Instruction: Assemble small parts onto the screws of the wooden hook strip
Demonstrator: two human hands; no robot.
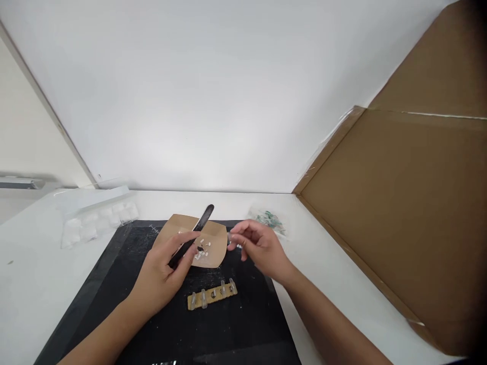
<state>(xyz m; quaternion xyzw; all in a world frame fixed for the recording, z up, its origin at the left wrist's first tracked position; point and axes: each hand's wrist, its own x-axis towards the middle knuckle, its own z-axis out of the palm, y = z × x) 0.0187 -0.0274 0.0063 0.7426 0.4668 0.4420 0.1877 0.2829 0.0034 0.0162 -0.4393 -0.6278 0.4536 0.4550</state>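
My left hand (165,266) is closed around a black nail file (204,219), a flat stick with a rounded end that slants up and to the right. My right hand (261,246) pinches a small, clear piece (230,236), possibly a nail tip, at the right edge of a brown paper tray (171,225). Small white bits (201,255) lie scattered in that tray, under the file. Nearer to me, a yellowish strip (212,296) carries several clear, nail-shaped pieces standing up along it.
A black mat (152,334) covers the middle of the white table (36,284). At the back left lies a clear plastic pack (99,220) with white contents. A clear bag (271,221) with green pieces rests behind my right hand. Cardboard (411,203) walls off the right side.
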